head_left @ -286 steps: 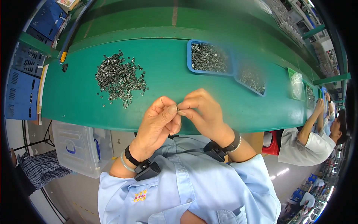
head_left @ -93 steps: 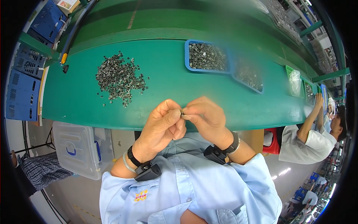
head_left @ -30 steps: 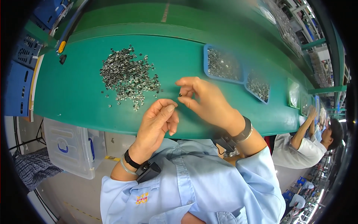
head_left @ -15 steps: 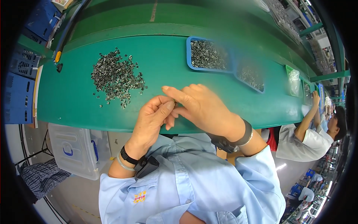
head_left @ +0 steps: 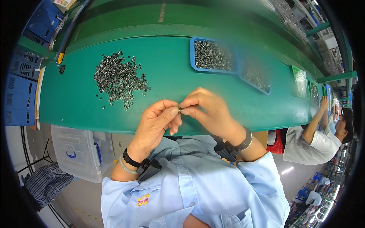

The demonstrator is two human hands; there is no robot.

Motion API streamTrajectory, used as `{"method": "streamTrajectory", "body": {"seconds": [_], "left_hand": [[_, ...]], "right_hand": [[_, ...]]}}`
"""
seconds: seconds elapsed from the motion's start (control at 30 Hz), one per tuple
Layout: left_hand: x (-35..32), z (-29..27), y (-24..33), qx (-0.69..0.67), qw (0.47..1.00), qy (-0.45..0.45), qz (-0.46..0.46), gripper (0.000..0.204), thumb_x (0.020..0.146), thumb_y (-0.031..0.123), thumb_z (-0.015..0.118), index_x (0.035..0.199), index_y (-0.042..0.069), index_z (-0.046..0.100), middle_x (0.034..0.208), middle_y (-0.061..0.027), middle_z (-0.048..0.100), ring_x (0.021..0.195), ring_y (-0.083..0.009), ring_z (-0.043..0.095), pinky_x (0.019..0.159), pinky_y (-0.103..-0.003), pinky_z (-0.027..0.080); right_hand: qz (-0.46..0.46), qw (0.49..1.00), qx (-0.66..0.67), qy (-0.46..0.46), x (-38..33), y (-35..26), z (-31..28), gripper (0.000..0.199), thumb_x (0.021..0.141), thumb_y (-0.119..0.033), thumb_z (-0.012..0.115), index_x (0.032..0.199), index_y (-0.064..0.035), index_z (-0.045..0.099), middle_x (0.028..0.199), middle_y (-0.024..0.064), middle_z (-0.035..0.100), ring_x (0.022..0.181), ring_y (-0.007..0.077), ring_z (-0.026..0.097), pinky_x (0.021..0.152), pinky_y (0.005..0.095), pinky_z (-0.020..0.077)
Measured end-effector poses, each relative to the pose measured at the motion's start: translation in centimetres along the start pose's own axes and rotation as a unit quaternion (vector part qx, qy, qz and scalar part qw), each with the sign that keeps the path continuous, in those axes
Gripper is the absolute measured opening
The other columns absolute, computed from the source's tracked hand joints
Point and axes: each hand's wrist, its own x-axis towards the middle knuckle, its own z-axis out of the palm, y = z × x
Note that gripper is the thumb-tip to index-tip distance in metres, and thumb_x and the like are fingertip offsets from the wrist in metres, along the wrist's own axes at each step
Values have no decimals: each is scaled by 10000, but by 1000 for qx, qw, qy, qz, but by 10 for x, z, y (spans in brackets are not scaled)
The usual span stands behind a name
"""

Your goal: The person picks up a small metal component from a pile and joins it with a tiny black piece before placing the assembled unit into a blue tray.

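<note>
Close to the table's near edge, my left hand (head_left: 156, 118) and my right hand (head_left: 207, 109) meet fingertip to fingertip. Pinched between them is a tiny dark metal part (head_left: 180, 109), mostly hidden by the thumbs and forefingers. Its exact kind is too small to make out. A loose pile of small black and silvery metal parts (head_left: 119, 78) lies on the green tabletop (head_left: 167, 68), to the left and beyond my hands. Farther off, right of centre, a blue tray (head_left: 193, 57) holds many similar parts.
Another blue tray (head_left: 247, 81) of parts adjoins the first, blurred. At the far right stands a green tray (head_left: 294, 72) with a clear plastic bag (head_left: 301, 84), near a co-worker (head_left: 311, 138). A clear lidded bin (head_left: 78, 152) sits below the table at left.
My right hand has turned and drawn its raised forefinger down, so thumb and forefinger now pinch at the small part. My left hand keeps nearly the same place.
</note>
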Motion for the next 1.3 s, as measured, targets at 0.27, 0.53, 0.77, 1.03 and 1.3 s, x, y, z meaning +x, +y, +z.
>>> {"method": "streamTrajectory", "body": {"seconds": [0.27, 0.53, 0.77, 1.03, 1.3], "left_hand": [[-3, 8, 0, -53, 998, 22, -7, 170, 925, 198, 564, 963, 33, 571, 731, -51, 596, 566, -102, 530, 481, -225, 415], [-2, 8, -4, -74, 997, -6, 1, 153, 912, 202, 585, 917, 53, 551, 700, -46, 586, 561, -106, 526, 488, -224, 413], [0, 10, -9, -68, 997, -22, 18, 140, 914, 188, 581, 905, 55, 541, 680, -40, 573, 563, -111, 528, 496, -233, 418], [-2, 15, 2, -36, 999, -5, 15, 163, 930, 205, 553, 924, 43, 535, 677, -50, 564, 559, -123, 518, 495, -242, 413], [-3, 19, -5, -190, 979, -78, 8, 161, 931, 208, 549, 931, 49, 527, 698, -60, 580, 516, -138, 485, 477, -270, 372]], "right_hand": [[-96, 991, -87, 37, 0, 2, 6, 154, 774, -65, 677, 903, -59, 593, 838, 46, 613, 759, 221, 588, 639, 322, 480], [-56, 995, -73, 46, -8, -3, 7, 180, 744, -33, 703, 893, -70, 609, 841, 50, 618, 767, 211, 591, 651, 314, 481], [-45, 996, -46, 63, -14, -1, 10, 170, 746, -35, 701, 887, -71, 613, 848, 49, 618, 768, 210, 591, 651, 309, 481], [-84, 992, -84, 43, -9, 1, 3, 181, 751, -29, 699, 908, -65, 615, 859, 51, 621, 771, 205, 592, 660, 300, 479], [-52, 994, 28, 90, -14, -5, 12, 160, 778, -31, 687, 913, -65, 608, 857, 52, 631, 781, 192, 593, 674, 291, 474]]}}
